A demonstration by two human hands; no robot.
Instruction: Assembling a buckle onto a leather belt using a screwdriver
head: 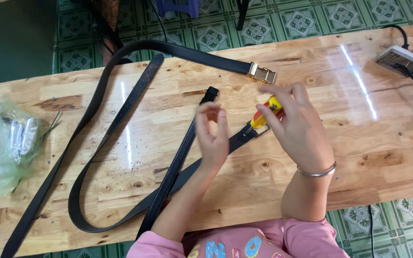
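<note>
My right hand grips a small screwdriver with a yellow and red handle, its tip pointing down at the silver buckle frame at the end of a black belt. My left hand hovers just left of that buckle, fingers loosely curled, holding nothing. A second black belt loops across the far side of the wooden table and ends in a gold buckle. A third black strap lies diagonally under my left forearm.
A clear plastic bag with small silver packets lies at the table's left end. A white power strip with black cables sits at the far right corner. Green patterned floor tiles lie beyond the table.
</note>
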